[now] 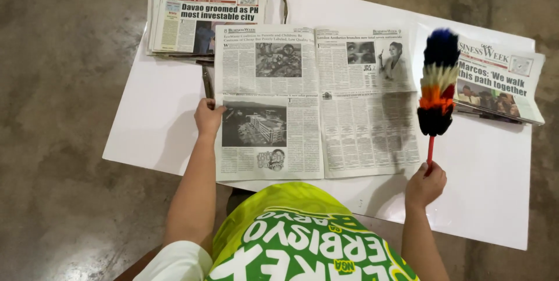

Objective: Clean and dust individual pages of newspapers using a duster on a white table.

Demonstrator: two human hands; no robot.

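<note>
The open newspaper (pixel 317 101) lies spread flat on the white board (pixel 489 176), between two newspaper stacks (pixel 204 16). The feather duster (pixel 438 83) stands upright over its right edge. The right hand (pixel 425 186) grips the duster's red handle; the left hand (pixel 208 118) presses the paper's left edge, fingers curled.

Mottled grey-brown concrete floor (pixel 70 141) beneath a low white table (pixel 489 199), evenly lit.

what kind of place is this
Likely an indoor workspace or utility room: a bare concrete floor, a plain white table with newspaper stacks, and a feather duster in the right hand.
</note>
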